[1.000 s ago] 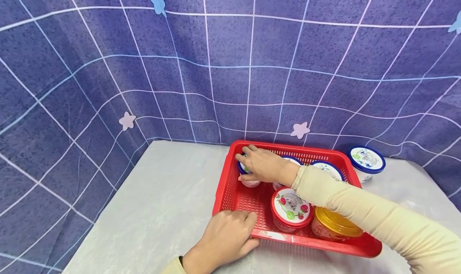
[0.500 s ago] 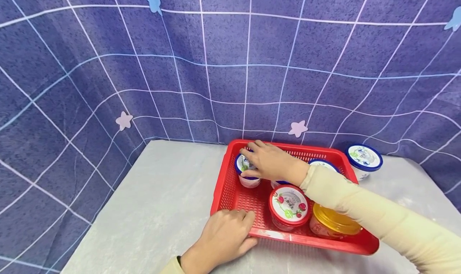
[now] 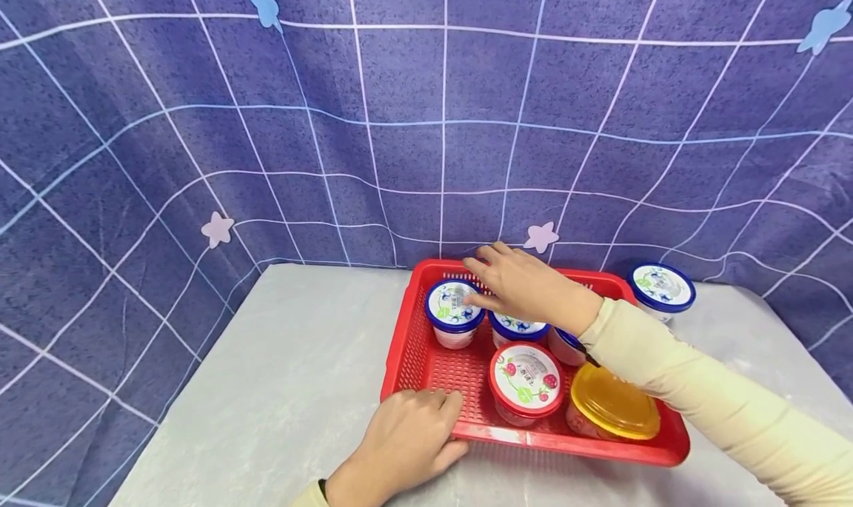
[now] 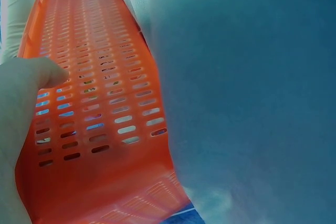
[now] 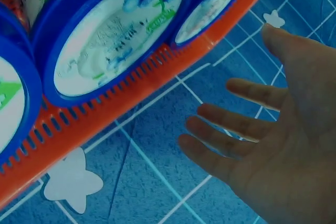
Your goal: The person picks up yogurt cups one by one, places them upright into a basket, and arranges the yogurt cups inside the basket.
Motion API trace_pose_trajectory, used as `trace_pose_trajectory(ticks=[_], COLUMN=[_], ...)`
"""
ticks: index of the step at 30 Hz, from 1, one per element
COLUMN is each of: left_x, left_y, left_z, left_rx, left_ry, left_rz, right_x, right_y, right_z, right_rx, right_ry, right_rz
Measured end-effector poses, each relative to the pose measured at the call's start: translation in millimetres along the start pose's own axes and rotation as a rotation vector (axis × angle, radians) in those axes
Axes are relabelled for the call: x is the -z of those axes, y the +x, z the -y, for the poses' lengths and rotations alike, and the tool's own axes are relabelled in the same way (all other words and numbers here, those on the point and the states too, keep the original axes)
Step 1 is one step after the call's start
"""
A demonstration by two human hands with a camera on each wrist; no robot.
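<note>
My left hand (image 3: 406, 437) grips the near left rim of a red plastic basket (image 3: 395, 359), thumb on its outer wall. In the left wrist view the thumb presses the slotted basket wall (image 4: 94, 177). My right hand (image 3: 529, 281), fingers spread and holding nothing, hovers over the basket's back side. Just left of it stands a blue-lidded tub (image 3: 455, 305), upright in the back left corner. Beneath it is a second blue-lidded tub (image 3: 518, 331). The right sleeve partly hides a third blue-lidded tub (image 3: 566, 349). In front sit a red-lidded tub (image 3: 526, 383) and a yellow-lidded tub (image 3: 616, 403).
Outside the basket, by its back right corner, another blue-lidded tub (image 3: 661, 289) stands on the pale table (image 3: 286, 366). A blue gridded curtain with stars (image 3: 413, 152) hangs right behind the basket.
My right hand has let go of the back left blue-lidded tub and moved right and up, uncovering its lid. The left hand keeps its grip on the basket.
</note>
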State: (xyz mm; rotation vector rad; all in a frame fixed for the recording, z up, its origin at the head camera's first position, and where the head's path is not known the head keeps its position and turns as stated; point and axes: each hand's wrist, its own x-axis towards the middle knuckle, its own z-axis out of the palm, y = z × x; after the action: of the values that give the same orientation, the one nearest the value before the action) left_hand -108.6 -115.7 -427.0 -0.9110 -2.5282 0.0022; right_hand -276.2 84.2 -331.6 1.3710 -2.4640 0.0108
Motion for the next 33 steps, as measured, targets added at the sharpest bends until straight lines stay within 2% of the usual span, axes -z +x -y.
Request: trace_pose_trajectory(ticks=[7,21,33], left_x=[0.2,-0.5,0.9], left_y=[1.6,-0.1,0.8], left_z=[-1.5,-0.9,-1.8], left_rx=[0.003,0.003,0.006], left_ry=[-0.007,-0.007,-0.009], left_rz=[0.006,-0.008,0.011], right_x=[4.5,7.4,5.8], right_y=[-8.4,-47.2,-74.8], right_z=[-5.1,-35.8,-59.1], right_rx=[-0.037,-0.129,-0.278], right_ry=[0.006,0.036,0.078], right_rz=[0.008,0.003,0.051])
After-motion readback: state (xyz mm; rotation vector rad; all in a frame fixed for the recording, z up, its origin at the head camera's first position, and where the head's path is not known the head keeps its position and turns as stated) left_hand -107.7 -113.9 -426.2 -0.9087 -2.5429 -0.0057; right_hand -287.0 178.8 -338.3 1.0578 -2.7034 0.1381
